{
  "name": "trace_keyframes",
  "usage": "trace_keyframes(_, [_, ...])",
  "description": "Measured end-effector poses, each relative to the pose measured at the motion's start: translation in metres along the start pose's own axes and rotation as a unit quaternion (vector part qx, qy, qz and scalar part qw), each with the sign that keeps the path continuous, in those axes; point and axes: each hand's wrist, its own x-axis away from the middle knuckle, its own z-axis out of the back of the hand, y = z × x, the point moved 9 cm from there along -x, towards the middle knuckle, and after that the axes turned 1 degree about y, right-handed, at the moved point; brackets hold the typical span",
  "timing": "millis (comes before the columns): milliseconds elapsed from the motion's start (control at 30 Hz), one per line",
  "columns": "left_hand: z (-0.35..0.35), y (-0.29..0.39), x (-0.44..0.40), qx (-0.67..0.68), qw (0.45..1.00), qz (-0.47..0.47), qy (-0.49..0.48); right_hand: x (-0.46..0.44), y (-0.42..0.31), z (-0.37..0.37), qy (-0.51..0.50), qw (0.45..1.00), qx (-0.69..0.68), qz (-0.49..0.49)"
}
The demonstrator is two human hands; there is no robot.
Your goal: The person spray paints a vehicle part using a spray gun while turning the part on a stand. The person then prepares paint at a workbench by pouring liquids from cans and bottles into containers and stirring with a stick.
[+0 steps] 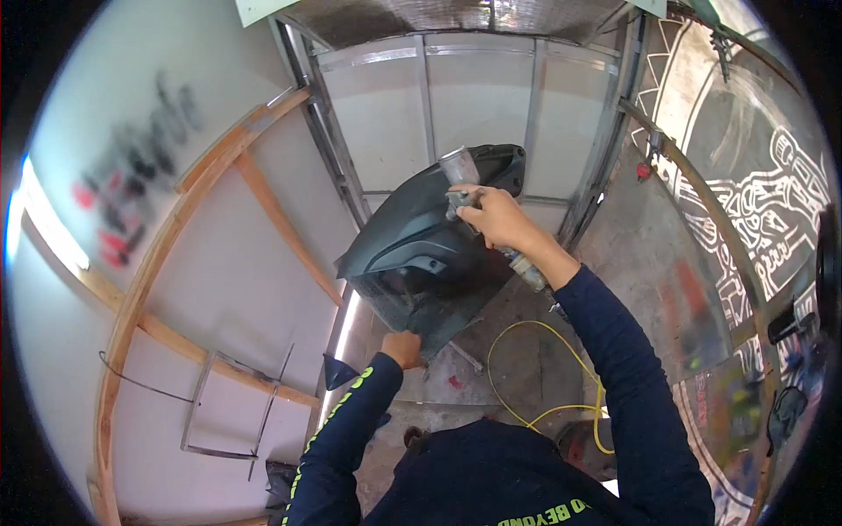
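Fingers of the right hand point(502, 219) are wrapped around a spray gun point(456, 202), its pale cup point(458, 165) tilted and overlapping, in this view, the upper edge of a dark vehicle body panel point(399, 215). Fingers of the left hand point(403, 349) are curled at the panel's lower edge; whether they grip it I cannot tell. The panel stands mid-view, ahead of the person, its rounded upper edge toward the white back wall point(478, 92), its left corner toward a wooden brace point(285, 226). Open room shows over the floor point(539, 373) right of the panel's lower edge, where a yellow hose point(526, 323) loops beside the navy right sleeve point(636, 377).
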Motion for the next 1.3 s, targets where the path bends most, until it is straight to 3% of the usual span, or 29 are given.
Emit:
trace_keyframes(200, [0.001,0.022,-0.003,0.035,0.999,0.008,-0.003,0.009,-0.051,-0.051,-0.079,0.997,0.007,0.025])
trace_keyframes(333, [0.001,0.042,-0.005,0.041,0.999,-0.017,-0.001,0.019,-0.072,-0.079,-0.096,0.990,0.039,0.096])
trace_keyframes(400, [0.000,0.052,-0.006,0.043,0.999,-0.018,-0.014,0.022,-0.059,-0.094,-0.127,0.990,0.037,0.043])
trace_keyframes(467, [0.005,0.060,-0.006,0.037,0.999,-0.030,0.001,0.023,-0.061,-0.109,-0.104,0.979,0.051,0.168])
trace_keyframes(633, [0.005,0.071,-0.015,0.045,0.998,-0.040,-0.013,0.040,-0.056,-0.126,-0.112,0.972,0.071,0.194])
trace_keyframes(667, [0.007,0.073,-0.015,0.051,0.998,-0.043,-0.021,0.042,-0.052,-0.122,-0.111,0.972,0.071,0.194])
trace_keyframes(733, [0.008,0.073,-0.018,0.075,0.995,-0.055,-0.023,0.054,-0.041,-0.121,-0.211,0.977,0.012,0.042])
trace_keyframes(767, [0.007,0.075,-0.019,0.101,0.992,-0.067,-0.026,0.054,-0.037,-0.118,-0.210,0.977,0.011,0.041])
trace_keyframes(867, [-0.011,0.067,-0.036,0.205,0.969,-0.136,0.021,0.051,-0.029,-0.096,-0.169,0.984,-0.030,0.048])
trace_keyframes(1000, [-0.004,0.048,-0.016,0.251,0.955,-0.154,0.032,0.063,-0.020,-0.065,-0.103,0.994,-0.042,0.016])
trace_keyframes(1167, [-0.023,-0.038,0.001,0.177,0.979,-0.029,0.096,0.099,0.010,-0.033,0.014,1.000,-0.027,0.002])
trace_keyframes(1300, [-0.033,-0.092,0.027,0.091,0.993,0.013,0.075,0.133,0.023,-0.032,0.078,0.997,-0.005,-0.014])
